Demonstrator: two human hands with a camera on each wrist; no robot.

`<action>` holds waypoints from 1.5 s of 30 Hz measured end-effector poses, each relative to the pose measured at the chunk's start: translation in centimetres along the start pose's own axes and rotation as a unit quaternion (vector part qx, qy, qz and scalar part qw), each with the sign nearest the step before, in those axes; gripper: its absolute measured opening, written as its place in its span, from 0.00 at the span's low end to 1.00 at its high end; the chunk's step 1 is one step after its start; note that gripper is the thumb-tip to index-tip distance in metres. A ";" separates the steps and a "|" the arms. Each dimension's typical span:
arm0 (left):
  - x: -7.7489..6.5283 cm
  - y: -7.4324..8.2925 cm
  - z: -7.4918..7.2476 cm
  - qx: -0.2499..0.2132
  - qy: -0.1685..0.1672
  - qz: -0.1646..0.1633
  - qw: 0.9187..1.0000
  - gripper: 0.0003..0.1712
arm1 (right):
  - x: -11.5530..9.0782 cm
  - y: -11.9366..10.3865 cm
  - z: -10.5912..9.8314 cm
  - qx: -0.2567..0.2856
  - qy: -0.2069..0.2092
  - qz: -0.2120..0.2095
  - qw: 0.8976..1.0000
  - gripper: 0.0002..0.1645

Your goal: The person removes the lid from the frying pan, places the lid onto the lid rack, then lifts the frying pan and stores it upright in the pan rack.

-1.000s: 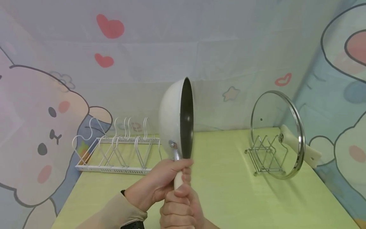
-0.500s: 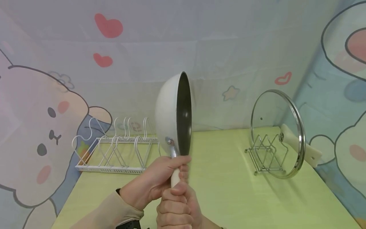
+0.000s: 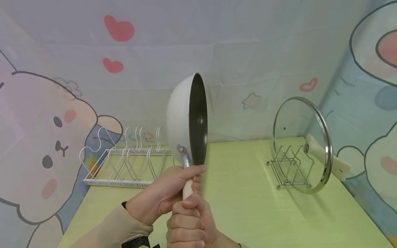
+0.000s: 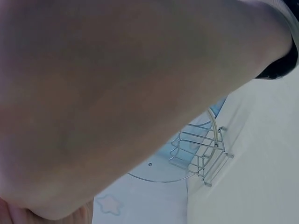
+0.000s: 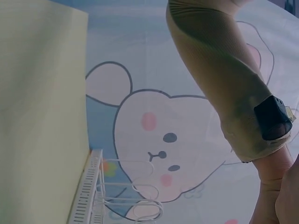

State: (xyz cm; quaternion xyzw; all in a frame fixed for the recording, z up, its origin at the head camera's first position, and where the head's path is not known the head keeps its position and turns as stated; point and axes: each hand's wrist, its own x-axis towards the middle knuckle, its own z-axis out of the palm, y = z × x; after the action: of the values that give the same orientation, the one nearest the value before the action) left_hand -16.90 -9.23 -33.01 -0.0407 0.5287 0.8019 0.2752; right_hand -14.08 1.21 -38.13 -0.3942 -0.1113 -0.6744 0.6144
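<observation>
A white frying pan (image 3: 180,117) with a dark inside stands on edge in mid-air at the centre of the head view. Its opening faces right, and its pale handle (image 3: 187,189) points down toward me. Near the pan, my left hand (image 3: 169,189) holds the handle, with the thumb lying across it. Below that, my right hand (image 3: 190,224) grips the lower handle with curled fingers. Left of the pan is a white wire rack (image 3: 124,168). In the left wrist view, skin close to the lens covers much of the frame; the pan shows in neither wrist view.
On the right of the green table (image 3: 245,203), a glass lid (image 3: 327,151) with a metal rim and pale handle stands upright in a small metal wire rack (image 3: 291,172). A printed cloth (image 3: 235,62) hangs behind the table.
Both hands have shifted slightly left and upward with the frying pan. The lid and both racks stay where they were.
</observation>
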 end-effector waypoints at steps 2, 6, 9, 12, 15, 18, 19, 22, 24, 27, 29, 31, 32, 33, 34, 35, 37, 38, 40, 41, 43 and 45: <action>-0.2 0.2 -0.1 0.004 0.002 0.001 1.000 0.14 | 0.3 0.0 0.2 -0.003 0.001 0.000 1.000 0.29; -0.6 0.5 -0.3 0.013 0.005 0.002 1.000 0.16 | 0.7 -0.1 0.4 -0.007 0.003 0.002 1.000 0.30; -0.9 0.8 -0.4 0.016 0.006 0.003 1.000 0.16 | 1.0 0.0 0.4 -0.009 0.005 0.003 1.000 0.30; -1.1 1.1 -0.5 0.017 0.006 0.002 1.000 0.16 | 1.2 0.0 0.3 -0.014 0.006 0.003 1.000 0.30; -1.3 1.4 -0.6 0.018 0.004 0.002 1.000 0.17 | 1.5 0.1 0.3 -0.014 0.007 -0.001 1.000 0.30; -1.5 1.7 -0.7 0.015 0.004 0.006 1.000 0.17 | 1.9 0.1 0.3 -0.012 0.008 -0.001 1.000 0.30; -1.6 1.8 -0.8 0.014 0.003 0.007 1.000 0.17 | 2.1 0.1 0.3 -0.012 0.008 0.000 1.000 0.30; -1.9 2.0 -1.0 0.014 0.004 0.011 1.000 0.17 | 2.7 0.0 0.4 -0.017 0.006 0.004 1.000 0.31; -2.2 2.2 -1.1 0.016 0.004 0.012 1.000 0.17 | 3.0 0.1 0.4 -0.022 0.003 0.006 1.000 0.31; -2.7 2.5 -1.3 0.023 0.005 0.017 1.000 0.17 | 3.6 0.2 0.3 -0.030 -0.004 0.004 1.000 0.30; -3.0 2.8 -1.5 0.025 0.002 0.020 0.999 0.17 | 3.9 0.3 0.2 -0.030 -0.006 0.001 1.000 0.30; -3.3 3.1 -1.7 0.026 -0.002 0.022 0.999 0.18 | 4.2 0.4 0.1 -0.029 -0.002 -0.004 1.000 0.30; -3.3 3.3 -1.8 0.026 -0.003 0.022 0.999 0.18 | 4.3 0.5 0.0 -0.025 0.001 -0.008 1.000 0.30; -3.5 3.4 -1.9 0.027 -0.004 0.022 0.999 0.18 | 4.4 0.5 0.0 -0.023 0.005 -0.009 1.000 0.30; -3.6 3.5 -1.9 0.028 -0.003 0.021 0.999 0.18 | 4.5 0.5 -0.1 -0.022 0.009 -0.010 1.000 0.30; -3.7 3.7 -2.0 0.029 -0.003 0.020 0.999 0.18 | 4.7 0.5 -0.1 -0.022 0.012 -0.010 1.000 0.30; -4.0 4.0 -2.2 0.038 0.002 0.021 0.999 0.18 | 5.0 0.6 -0.2 -0.025 0.017 -0.009 0.999 0.30; -4.1 4.1 -2.2 0.041 0.004 0.021 0.999 0.17 | 5.2 0.6 -0.2 -0.026 0.019 -0.009 0.999 0.30; -4.5 4.4 -2.4 0.046 0.009 0.022 0.999 0.17 | 5.6 0.5 -0.2 -0.035 0.021 -0.004 0.999 0.30; -4.6 4.5 -2.5 0.047 0.010 0.023 0.999 0.17 | 5.7 0.5 -0.2 -0.039 0.021 -0.002 0.999 0.30; -4.8 4.8 -2.6 0.048 0.011 0.025 0.998 0.17 | 6.0 0.4 -0.2 -0.047 0.021 -0.001 0.999 0.30; -5.0 5.0 -2.8 0.047 0.014 0.024 0.999 0.17 | 6.2 0.3 -0.2 -0.054 0.021 0.001 0.998 0.30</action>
State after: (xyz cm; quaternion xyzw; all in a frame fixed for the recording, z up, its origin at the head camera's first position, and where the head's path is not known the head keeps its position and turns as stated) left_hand -15.70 -15.10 -28.27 -0.0259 0.5705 0.7818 0.2505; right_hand -13.51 -3.58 -34.21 -0.4125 -0.0614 -0.6872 0.5948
